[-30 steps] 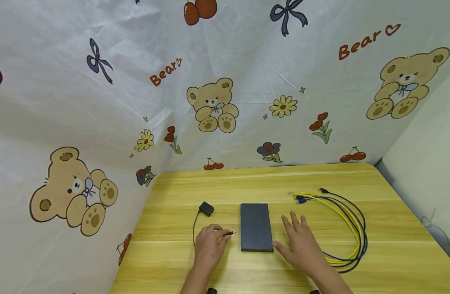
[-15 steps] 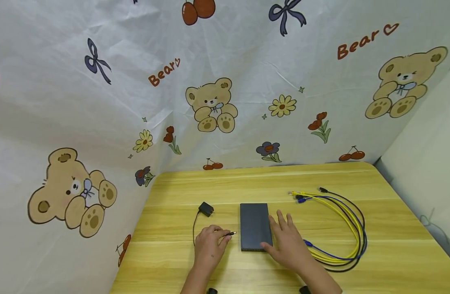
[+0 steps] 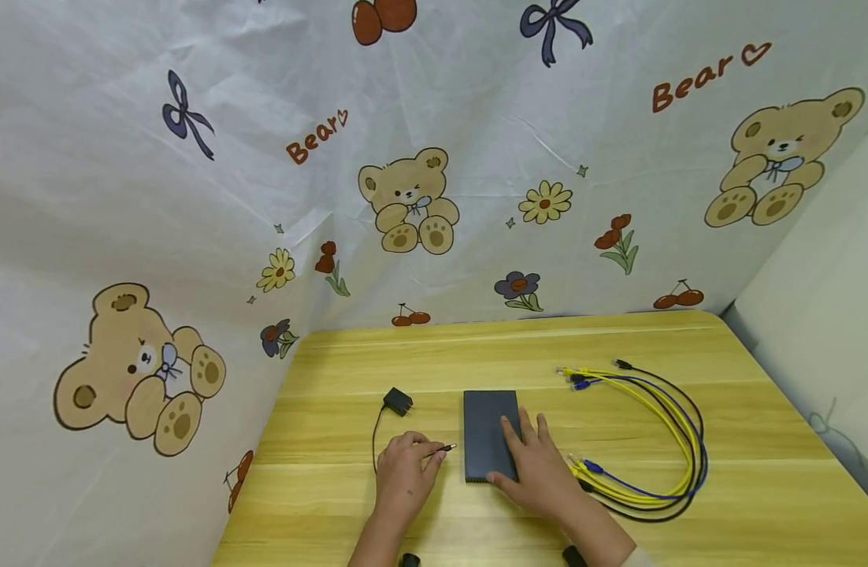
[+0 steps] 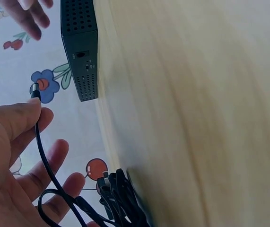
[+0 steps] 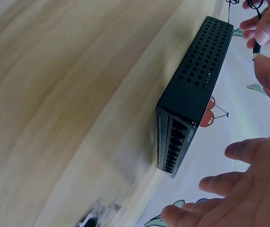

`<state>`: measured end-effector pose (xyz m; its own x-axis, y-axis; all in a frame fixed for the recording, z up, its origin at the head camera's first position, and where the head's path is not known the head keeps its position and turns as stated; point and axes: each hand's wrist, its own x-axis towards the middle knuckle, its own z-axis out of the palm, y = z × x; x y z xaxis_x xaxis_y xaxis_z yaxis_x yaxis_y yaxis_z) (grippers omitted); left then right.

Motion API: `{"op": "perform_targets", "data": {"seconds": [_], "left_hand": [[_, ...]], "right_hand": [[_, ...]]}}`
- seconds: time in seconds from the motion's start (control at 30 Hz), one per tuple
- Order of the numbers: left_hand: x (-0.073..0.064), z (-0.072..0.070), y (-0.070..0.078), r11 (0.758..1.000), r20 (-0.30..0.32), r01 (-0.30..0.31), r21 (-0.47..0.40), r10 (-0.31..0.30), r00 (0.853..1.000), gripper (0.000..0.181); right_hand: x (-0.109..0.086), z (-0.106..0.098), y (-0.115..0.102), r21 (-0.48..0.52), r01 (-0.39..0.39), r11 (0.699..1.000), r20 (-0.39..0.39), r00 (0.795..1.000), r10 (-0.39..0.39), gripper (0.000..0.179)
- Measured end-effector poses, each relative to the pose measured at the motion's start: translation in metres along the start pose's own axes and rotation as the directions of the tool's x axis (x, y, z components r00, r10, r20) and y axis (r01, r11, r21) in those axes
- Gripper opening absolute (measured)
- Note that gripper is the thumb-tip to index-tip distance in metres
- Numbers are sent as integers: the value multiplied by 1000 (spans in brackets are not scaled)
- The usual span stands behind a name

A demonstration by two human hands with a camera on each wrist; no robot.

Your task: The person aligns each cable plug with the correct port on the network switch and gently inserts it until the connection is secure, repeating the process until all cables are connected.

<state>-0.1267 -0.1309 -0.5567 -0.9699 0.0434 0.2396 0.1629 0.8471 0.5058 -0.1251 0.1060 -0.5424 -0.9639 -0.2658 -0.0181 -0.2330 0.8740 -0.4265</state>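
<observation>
At the left of the surface, a black power adapter lies with its prongs facing right, a thin cord running from it down toward the left hand. That hand pinches the cord's barrel plug between thumb and fingertips, metal tip outward; position unchanged over the last second. Plug stands just left of the dark box, apart from it. Box lies flat at the middle of the surface, sides perforated. On containers: none seen as such, only the box's openings. Round jack shows nothing in it; row of ports on another face, no connector visible in them. Main change is the right hand: a second ago right of the box, now shifted left over its right-hand part. Fingers spread, grasping nothing; wrist views suggest it hovers over the top without contact. Judgement: both hands are now at the box, plug not yet seated. Farther right, a loose curve of yellow, blue and black cables stays put; the shift has bared its lower ends, blue connector included, just beside the right hand.
</observation>
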Motion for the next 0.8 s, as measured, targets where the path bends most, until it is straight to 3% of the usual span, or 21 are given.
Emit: {"op": "perform_targets", "data": {"seconds": [0.8], "left_hand": [[0, 2, -1, 999, -11, 21, 36, -21, 1000, 11]], "right_hand": [[14, 18, -9, 28, 0, 1000, 79, 997, -2, 96]]}}
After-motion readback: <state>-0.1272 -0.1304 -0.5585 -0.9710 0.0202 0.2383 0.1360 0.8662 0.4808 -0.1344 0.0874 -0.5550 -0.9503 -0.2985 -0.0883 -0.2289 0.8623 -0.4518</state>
